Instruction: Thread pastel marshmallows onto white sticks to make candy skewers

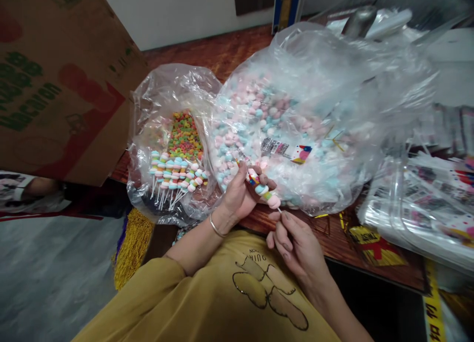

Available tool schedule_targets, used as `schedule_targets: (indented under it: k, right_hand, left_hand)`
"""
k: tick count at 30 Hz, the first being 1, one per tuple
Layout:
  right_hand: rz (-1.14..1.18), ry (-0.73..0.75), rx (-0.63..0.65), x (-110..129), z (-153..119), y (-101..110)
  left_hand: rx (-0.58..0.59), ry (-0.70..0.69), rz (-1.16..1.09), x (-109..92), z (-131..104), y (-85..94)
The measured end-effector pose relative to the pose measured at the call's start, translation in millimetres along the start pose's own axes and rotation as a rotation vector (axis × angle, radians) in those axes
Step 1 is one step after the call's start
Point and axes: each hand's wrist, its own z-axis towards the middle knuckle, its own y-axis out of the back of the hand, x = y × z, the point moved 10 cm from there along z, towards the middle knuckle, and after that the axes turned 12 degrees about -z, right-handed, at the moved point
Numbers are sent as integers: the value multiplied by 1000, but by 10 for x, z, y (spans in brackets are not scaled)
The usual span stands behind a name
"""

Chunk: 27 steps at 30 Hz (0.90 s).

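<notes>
My right hand [296, 243] pinches the white stick of a marshmallow skewer [273, 201] in front of my body. Pink, blue and white pieces with a yellow-green one between them are threaded on it. Around the skewer's upper end, my left hand [239, 196] is closed on a small printed plastic wrapper [253, 176]. How much of the skewer is inside the wrapper is hard to make out. Beyond my left hand, several more marshmallow skewers [174, 171] lie on a clear plastic bag, beside small colourful gummy rings [185, 134].
A large clear bag of pastel marshmallows [255, 105] fills the table's middle, with a printed wrapper [285, 150] on top. Stacked printed wrappers [418, 199] are at right, near gold twist ties [377, 246]. A cardboard box [74, 95] stands left. A metal scoop [359, 22] lies behind.
</notes>
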Motion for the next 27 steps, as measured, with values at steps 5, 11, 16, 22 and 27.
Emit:
schedule_targets:
  k: [5, 11, 16, 22, 27]
  right_hand:
    - [57, -57, 83, -51, -42, -102]
    - [-599, 283, -263, 222, -135, 130]
    - [-1432, 1004, -659, 712, -485, -90]
    - [-1201, 814, -488, 713, -338, 55]
    - [-279, 90, -107, 149, -29, 143]
  left_hand:
    - [-10, 4, 83, 39, 31, 54]
    - [7, -54, 191, 6, -5, 12]
    - [-30, -7, 194, 52, -44, -10]
    - [37, 25, 182, 73, -32, -45]
    - [161, 49, 165, 111, -41, -135]
